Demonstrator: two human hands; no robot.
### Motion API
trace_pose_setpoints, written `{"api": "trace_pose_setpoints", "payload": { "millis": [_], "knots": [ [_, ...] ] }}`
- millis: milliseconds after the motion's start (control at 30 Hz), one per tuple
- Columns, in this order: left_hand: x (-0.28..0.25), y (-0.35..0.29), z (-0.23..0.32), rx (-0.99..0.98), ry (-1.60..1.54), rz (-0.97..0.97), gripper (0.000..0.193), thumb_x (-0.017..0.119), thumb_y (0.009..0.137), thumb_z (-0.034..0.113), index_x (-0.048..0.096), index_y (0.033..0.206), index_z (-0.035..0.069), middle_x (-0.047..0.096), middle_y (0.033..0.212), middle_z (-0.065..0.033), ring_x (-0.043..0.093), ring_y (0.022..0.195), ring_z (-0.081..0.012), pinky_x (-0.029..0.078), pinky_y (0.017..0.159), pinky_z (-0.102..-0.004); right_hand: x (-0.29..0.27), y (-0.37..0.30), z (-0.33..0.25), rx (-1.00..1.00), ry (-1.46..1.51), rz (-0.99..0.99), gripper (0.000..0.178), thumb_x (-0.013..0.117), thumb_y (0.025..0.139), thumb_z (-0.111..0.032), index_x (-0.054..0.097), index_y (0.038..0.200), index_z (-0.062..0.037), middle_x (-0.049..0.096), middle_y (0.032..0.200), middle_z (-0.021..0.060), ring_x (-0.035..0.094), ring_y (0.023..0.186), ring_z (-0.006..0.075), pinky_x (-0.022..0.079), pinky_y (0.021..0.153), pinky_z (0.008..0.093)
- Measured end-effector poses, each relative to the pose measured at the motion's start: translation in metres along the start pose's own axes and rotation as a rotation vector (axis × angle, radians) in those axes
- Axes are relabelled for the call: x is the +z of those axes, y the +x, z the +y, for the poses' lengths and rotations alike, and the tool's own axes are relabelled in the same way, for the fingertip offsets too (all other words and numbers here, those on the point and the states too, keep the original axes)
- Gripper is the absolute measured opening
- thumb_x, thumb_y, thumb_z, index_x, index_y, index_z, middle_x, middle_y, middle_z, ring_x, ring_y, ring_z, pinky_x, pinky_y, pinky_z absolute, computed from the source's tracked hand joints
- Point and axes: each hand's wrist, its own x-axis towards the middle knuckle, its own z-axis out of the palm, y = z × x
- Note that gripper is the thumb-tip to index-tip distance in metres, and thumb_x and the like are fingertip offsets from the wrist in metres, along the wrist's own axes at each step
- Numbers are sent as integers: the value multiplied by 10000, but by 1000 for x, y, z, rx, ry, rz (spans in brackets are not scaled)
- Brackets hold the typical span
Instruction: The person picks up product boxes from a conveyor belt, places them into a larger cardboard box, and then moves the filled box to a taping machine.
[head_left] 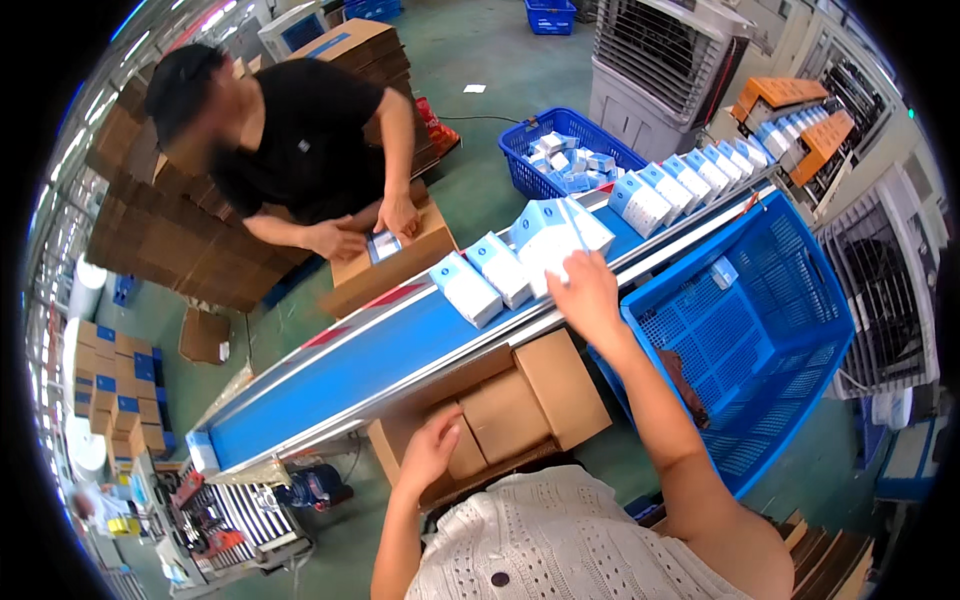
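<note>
My right hand (585,290) reaches over the near rail of a conveyor belt (330,372), its fingers closed on a white-and-blue carton (548,245) in a tight group of cartons. Two more cartons, a front one (466,288) and one behind it (500,268), stand on the belt just left of that group. Over an opened cardboard box (562,385) in front of me hovers my left hand (430,450), fingers loosely bent and nothing visible in them. Brown cardboard covers what shows of the box's inside.
Across the belt a co-worker (300,150) has both hands at another cardboard box (395,270). More cartons (690,180) line the belt's far right. A large blue crate (790,330) stands at my right; a blue basket (520,170) of small cartons sits beyond the belt.
</note>
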Motion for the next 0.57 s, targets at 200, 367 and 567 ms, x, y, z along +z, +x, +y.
{"api": "trace_pose_setpoints", "payload": {
  "millis": [200,367,567],
  "knots": [
    [35,35,17,-147,-1421,-99,665,383,838,539,337,1289,53,446,1252,-106,458,1124,-248,365,955,-398,-45,-99,-114,-398,322,-398,168,624,751,-170,546,754,-22,525,742,85,521,759,246,425,678,337],
    [25,27,11,13,-1550,-571,831,321,765,667,332,1281,17,471,1200,-167,497,1068,-303,402,923,-396,-38,-94,-102,497,1246,-662,156,561,840,-135,502,763,-13,562,772,33,550,718,96,443,619,224],
    [30,17,-11,-59,-1672,-536,827,390,734,679,336,1296,74,475,1189,-181,497,1064,-314,405,910,-441,-23,-97,-104,559,1428,-747,161,611,806,-111,478,760,-32,558,780,42,562,728,122,465,647,250]
  ]
}}
